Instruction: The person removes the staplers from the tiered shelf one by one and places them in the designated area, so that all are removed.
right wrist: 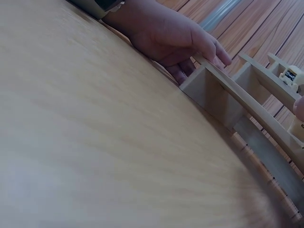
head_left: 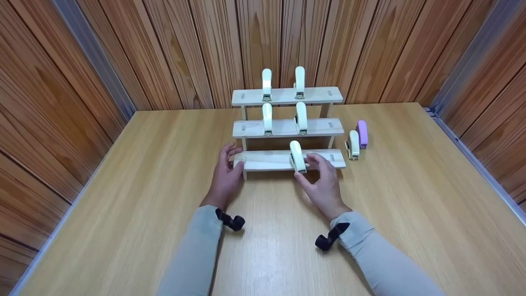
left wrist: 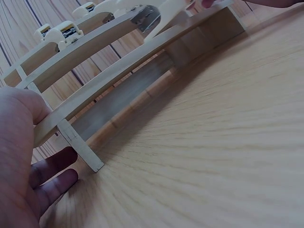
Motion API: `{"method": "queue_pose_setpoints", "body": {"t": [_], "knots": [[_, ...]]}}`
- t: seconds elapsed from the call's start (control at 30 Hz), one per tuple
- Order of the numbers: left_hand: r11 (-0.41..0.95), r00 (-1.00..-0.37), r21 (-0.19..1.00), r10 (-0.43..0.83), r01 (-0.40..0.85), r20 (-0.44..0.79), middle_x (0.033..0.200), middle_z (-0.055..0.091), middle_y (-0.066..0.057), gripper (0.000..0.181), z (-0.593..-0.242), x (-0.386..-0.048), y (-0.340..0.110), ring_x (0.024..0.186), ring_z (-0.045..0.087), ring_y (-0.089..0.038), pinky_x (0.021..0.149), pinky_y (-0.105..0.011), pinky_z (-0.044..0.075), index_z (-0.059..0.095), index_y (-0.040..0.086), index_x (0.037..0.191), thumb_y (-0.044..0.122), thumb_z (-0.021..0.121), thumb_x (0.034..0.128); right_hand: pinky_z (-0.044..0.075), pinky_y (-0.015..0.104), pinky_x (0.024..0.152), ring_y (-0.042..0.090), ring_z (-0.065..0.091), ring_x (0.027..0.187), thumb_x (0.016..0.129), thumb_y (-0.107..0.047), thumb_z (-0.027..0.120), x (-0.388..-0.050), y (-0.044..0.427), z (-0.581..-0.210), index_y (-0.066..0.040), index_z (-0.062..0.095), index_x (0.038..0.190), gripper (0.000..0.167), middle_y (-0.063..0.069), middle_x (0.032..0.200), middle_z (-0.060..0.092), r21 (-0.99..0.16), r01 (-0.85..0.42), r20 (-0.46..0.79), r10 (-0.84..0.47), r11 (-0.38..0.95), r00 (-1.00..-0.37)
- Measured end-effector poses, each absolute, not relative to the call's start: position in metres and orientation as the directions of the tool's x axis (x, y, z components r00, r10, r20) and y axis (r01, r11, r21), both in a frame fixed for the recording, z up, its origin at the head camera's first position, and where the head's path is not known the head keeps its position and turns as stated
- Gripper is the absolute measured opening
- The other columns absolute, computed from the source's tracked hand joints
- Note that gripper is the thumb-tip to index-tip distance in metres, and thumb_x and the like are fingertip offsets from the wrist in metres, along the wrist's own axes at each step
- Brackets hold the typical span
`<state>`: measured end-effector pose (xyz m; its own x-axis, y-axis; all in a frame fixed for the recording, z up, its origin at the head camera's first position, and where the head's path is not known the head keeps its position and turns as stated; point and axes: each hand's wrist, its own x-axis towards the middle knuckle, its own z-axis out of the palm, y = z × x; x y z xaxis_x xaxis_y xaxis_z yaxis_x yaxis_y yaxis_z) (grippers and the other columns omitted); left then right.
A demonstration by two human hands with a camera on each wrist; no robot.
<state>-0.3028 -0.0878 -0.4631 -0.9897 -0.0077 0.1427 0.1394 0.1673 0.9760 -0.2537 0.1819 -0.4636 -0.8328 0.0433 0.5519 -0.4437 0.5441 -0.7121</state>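
Right grip (head_left: 324, 187) pinches pale stapler (head_left: 296, 155) at bottom shelf (head_left: 265, 160), right of middle; left grip (head_left: 224, 179) holds shelf's left end. Brace shelf, align base with upper staplers (head_left: 302, 118), release gently.

Plank wall (head_left: 213, 45) at twelve o'clock; metal posts (head_left: 95, 57) at ten and two; wooden table (head_left: 271, 259) toward six.

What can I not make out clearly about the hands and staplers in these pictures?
Purple stapler, head view: its lower left side is hidden by the pale stapler in front.
Left hand, left wrist view: partly cut off by the left edge.
Right hand, right wrist view: nearly all cut off by the right edge.
Inside of the held stapler, head view: hidden by its casing.
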Motion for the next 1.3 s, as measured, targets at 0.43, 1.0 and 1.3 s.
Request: {"method": "queue_pose_setpoints", "body": {"t": [0.43, 1.0, 1.3], "knots": [[0.165, -0.989, 0.976, 0.001, 0.143, 0.145, 0.141, 0.052, 0.010, 0.056, -0.464, -0.301, -0.088, 0.129, 0.046, -0.016, 0.112, -0.041, 0.033, 0.033, 0.022, 0.153, 0.018, 0.056, 0.1014, 0.041, 0.044, 0.105, 0.023, 0.061, 0.116, 0.086, -0.013, 0.081, -0.247, 0.209, -0.462, -0.009, 0.050, 0.136, 0.059, 0.006, 0.126, 0.063, -0.724, -0.416, 0.526, 0.049, 0.550, -0.849], [0.170, -0.989, 0.975, 0.000, 0.143, 0.146, 0.142, 0.051, 0.006, 0.054, -0.465, -0.302, -0.089, 0.128, 0.046, -0.017, 0.113, -0.043, 0.030, 0.034, 0.020, 0.152, 0.019, 0.056, 0.1021, 0.043, 0.045, 0.107, 0.023, 0.058, 0.122, 0.085, -0.008, 0.081, -0.243, 0.244, -0.463, -0.006, 0.049, 0.137, 0.062, 0.009, 0.131, 0.059, -0.706, -0.420, 0.543, 0.055, 0.570, -0.838], [0.168, -0.992, 0.978, 0.006, 0.127, 0.128, 0.144, 0.050, 0.005, 0.056, -0.464, -0.302, -0.089, 0.134, 0.042, -0.014, 0.116, -0.043, 0.028, 0.033, 0.021, 0.153, 0.021, 0.056, 0.1024, 0.042, 0.046, 0.103, 0.024, 0.057, 0.121, 0.086, -0.009, 0.081, -0.242, 0.262, -0.462, -0.005, 0.050, 0.136, 0.059, 0.009, 0.129, 0.062, -0.702, -0.407, 0.546, 0.075, 0.585, -0.834]]}}
